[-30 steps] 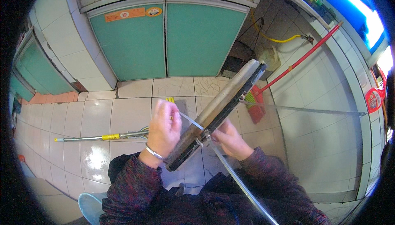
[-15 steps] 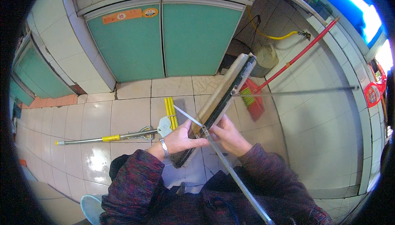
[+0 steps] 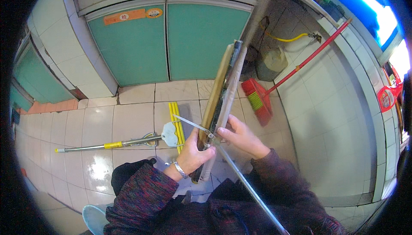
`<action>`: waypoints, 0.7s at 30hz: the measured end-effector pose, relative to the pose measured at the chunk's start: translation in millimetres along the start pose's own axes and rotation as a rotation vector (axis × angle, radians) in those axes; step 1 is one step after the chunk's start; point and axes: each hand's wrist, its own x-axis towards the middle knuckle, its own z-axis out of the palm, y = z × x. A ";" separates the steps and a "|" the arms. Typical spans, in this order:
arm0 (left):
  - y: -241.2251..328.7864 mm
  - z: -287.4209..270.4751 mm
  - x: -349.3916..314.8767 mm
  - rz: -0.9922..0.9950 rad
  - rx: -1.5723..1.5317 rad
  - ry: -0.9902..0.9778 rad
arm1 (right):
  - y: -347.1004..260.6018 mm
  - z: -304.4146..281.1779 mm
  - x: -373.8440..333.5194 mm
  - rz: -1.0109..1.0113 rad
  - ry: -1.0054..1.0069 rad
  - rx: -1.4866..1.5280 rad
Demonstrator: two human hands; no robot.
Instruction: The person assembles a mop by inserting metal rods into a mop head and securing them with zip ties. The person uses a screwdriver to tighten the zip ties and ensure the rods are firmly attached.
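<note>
Between my hands stands a long narrow cleaning head (image 3: 211,106), perhaps from a window wiper or mop, with beige pads on both sides of a dark strip. It tilts slightly, its far end pointing away from me. My left hand (image 3: 190,154) grips the near part from the left, thumb across the front. My right hand (image 3: 245,139) closes on the right side, its thumb by the metal joint (image 3: 210,136); some fingertips are hidden. A metal pole (image 3: 249,181) runs from the joint toward my lower right. A flat metal bar (image 3: 189,122) sticks out leftward.
A sponge mop with yellow rollers (image 3: 175,119) lies on the tiled floor. A red broom (image 3: 259,99) leans on the white tiled wall at right, near a grey bucket (image 3: 272,65). Green cabinet doors (image 3: 206,41) stand ahead. A pale blue basin (image 3: 95,218) is at lower left.
The cleaning head has turned more upright, and its far end has moved left. A thin rod reaching right from it has swung upward and is blurred. My right hand has shifted slightly right.
</note>
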 end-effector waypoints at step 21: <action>14.4 -11.3 3.0 0.168 0.267 0.132 | -63.1 36.3 -38.9 -0.873 0.281 -0.854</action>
